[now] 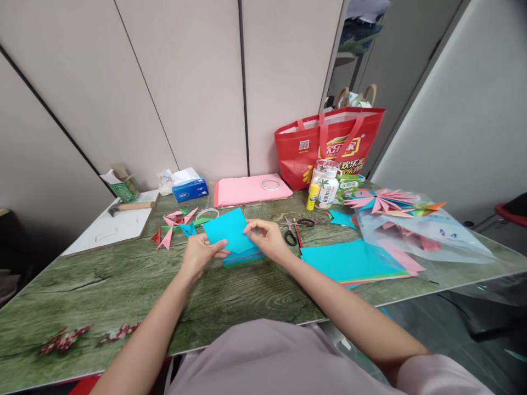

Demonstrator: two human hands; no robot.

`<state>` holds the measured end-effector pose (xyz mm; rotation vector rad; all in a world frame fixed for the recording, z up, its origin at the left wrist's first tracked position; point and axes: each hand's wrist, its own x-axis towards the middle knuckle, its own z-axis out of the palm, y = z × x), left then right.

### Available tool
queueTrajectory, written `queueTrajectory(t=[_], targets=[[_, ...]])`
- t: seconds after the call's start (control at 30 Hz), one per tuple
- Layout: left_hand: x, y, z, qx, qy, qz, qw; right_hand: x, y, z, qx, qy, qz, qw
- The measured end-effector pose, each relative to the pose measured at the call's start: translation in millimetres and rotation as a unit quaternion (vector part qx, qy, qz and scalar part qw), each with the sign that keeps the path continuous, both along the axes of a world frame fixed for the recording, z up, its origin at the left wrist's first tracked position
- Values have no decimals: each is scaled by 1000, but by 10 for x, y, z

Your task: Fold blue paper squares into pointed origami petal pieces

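Blue paper sheet (227,229) is held up by both hands over the middle of the surface (222,307), well apart from its left and right edges. The left hand (202,253) has its grip clamped on the lower left part of the sheet, thumb on the face and fingers behind. The right hand (265,236) has its grip together on the right side of the sheet, fingertips pinching the paper. Beneath the sheet lies a small paper stack (242,260), blue on top with red and green layers below; whether sheet and stack touch, I cannot tell. Folded paper pieces (165,239) in pink, red and green lie beyond the left hand, toward the far left corner of the surface, near a white board (109,230) that carries a hammer (135,206). Just beyond the right hand are open scissors (290,238). Along the far edge stand a blue tissue box (190,190), a pink paper stack (241,190) with a tape roll on it (270,184), a yellow glue stick (312,197) and a red bag (294,156). Toward the right edge, a larger blue-topped stack (352,259) lies beside a clear plastic bag (461,244), with a pink paper star (385,201) resting on the bag.
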<state>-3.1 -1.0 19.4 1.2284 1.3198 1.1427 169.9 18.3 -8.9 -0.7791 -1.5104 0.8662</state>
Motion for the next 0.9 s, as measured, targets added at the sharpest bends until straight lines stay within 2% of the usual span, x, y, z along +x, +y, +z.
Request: queueTrajectory(t=[0.1,0.2,0.33,0.43,0.57,0.67,0.77,0.9], targets=[[-18,14,-14,41,-2,8,999,6,22,-42,12,-75,-2,997],[-15,19,-23,81,-56,14,995,-1,21,-43,-4,-64,-21,998],[27,-9,-18,95,-105,-52,989,-27,0,-21,-36,-36,-38,998],[49,-28,-20,121,-111,-80,983,-53,-21,-9,-65,-16,-17,998],[22,-5,-55,132,-57,-32,989,-81,-50,9,-130,35,75,988],[-18,31,-92,123,-22,10,992,-82,-57,18,-139,43,126,981],[-43,56,-119,131,-26,12,991,-72,-56,20,-108,40,141,983],[-39,59,-119,137,-38,18,990,-63,-76,34,-74,-8,105,992]])
